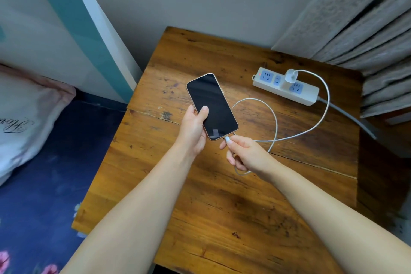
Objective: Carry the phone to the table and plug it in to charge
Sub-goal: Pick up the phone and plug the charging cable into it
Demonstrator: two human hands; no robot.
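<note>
While our left hand point(193, 131) grips the slim, dark-screened phone with its pinkish-gold metal edge point(212, 105) above the worn brown wooden table point(222, 207), thumb on the glass, our right hand point(243, 153) pinches the white plug of the pale braided charging cable point(275, 122) right at the phone's bottom edge. That cable loops across the tabletop to a white charger point(291, 76) seated in the white power strip with blue sockets point(285, 89) near the grey curtain point(364, 29).
</note>
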